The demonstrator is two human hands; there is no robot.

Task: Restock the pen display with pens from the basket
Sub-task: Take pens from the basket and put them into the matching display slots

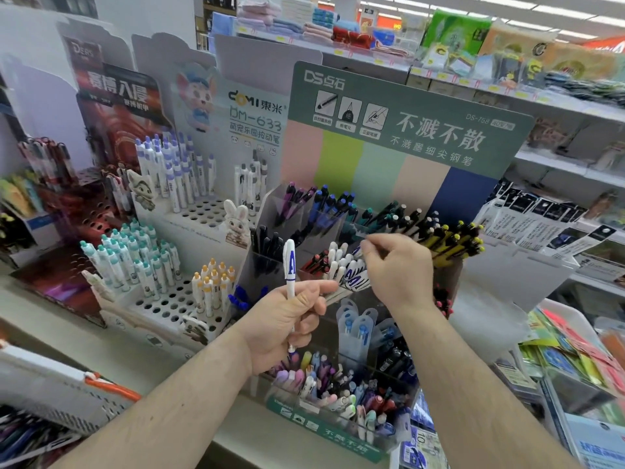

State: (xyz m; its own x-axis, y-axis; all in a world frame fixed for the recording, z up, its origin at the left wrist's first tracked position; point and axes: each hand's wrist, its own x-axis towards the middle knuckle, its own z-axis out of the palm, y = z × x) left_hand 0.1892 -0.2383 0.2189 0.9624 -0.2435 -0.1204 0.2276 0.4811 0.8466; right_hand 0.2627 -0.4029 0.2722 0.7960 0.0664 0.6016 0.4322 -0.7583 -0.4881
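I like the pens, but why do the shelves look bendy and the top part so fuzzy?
Head view: the wide-angle lens bows the shelf lines near the edges; goods up top are soft and blurred, and so is the basket at lower left. The white pen in the left hand looks sharp; the right hand fingertips smear slightly. Lighting is bright and even, hardly any shadows.

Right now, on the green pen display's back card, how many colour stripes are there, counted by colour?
Pink stripe: 1
Lime stripe: 1
Mint stripe: 1
Peach stripe: 1
Navy stripe: 1
Total: 5
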